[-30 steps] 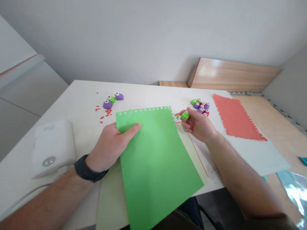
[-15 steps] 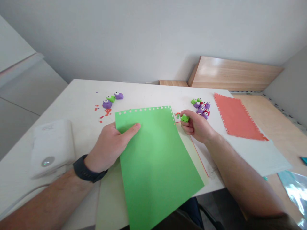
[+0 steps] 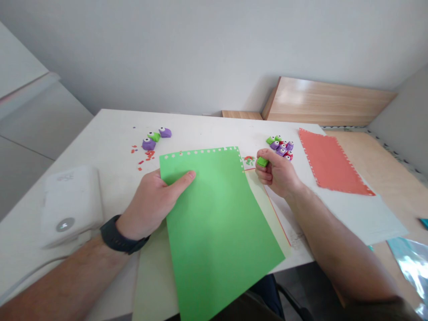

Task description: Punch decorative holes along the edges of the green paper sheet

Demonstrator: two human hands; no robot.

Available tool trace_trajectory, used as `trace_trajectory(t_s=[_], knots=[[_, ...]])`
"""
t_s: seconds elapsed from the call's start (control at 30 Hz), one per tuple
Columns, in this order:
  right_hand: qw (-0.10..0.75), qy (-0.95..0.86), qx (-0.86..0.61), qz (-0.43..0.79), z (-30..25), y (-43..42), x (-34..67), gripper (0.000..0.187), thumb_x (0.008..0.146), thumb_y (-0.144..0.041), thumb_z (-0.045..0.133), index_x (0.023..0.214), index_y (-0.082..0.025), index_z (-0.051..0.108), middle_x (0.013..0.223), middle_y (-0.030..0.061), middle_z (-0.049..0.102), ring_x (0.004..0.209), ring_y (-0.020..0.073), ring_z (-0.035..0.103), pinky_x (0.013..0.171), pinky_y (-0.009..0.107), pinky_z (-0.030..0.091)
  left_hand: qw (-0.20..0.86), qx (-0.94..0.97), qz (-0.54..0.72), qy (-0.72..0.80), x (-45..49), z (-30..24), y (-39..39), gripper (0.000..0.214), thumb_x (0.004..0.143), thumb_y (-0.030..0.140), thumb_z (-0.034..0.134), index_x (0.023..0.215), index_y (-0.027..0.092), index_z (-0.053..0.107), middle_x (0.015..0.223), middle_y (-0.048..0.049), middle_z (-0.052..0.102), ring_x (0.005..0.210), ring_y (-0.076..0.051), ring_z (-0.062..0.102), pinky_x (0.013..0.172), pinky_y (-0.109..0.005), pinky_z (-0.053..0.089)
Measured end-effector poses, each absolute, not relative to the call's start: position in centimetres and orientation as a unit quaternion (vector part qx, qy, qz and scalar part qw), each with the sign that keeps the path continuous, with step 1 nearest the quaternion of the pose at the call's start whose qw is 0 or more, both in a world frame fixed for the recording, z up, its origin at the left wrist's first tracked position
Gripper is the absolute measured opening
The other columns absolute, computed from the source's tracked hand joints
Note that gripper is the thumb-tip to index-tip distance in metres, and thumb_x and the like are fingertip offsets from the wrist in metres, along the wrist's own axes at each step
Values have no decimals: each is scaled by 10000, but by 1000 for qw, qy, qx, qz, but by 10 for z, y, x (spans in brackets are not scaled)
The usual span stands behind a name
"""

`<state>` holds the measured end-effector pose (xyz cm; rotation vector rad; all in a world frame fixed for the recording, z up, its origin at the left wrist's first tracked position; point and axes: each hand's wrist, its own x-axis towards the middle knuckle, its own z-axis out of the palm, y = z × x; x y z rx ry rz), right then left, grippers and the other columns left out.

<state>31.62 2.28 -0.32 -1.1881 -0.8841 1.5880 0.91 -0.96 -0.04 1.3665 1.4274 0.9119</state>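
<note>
With our left grip [image 3: 156, 196] pinching the green paper [image 3: 217, 227] at its ten o'clock and our right grip [image 3: 277, 171] clasping the green punch [image 3: 262, 162] off its one o'clock, we should hold the paper flat.

Green paper sheet [image 3: 220, 223], extending from the centre to the bottom edge of the frame, its lower border slanted; small punched holes line the top edge and the upper part of the right edge. Small green craft punch [image 3: 262, 162], right of centre, partly hidden, beside the sheet and clear of its edge.
</note>
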Motion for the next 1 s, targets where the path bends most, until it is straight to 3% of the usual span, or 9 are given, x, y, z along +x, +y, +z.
trace_trajectory(t_s=[0.27,1.0], knots=[[447,-319,-468,692,-1,26,317,230,883,-375,635,808,-237,466,621,-68,356,457,86,200,426,258,70,450,566,375,580,10,-1,-8,456,893,576,771,1197,238,791,1295,-36,789,1118,-311,764,1091,-466,564],[482,-318,-482,659,7,25,324,220,896,-343,641,813,-236,468,634,-56,381,473,89,237,440,252,104,455,553,375,589,10,-3,-7,526,882,601,769,1225,202,782,1252,-68,803,1116,-326,761,995,-468,616]])
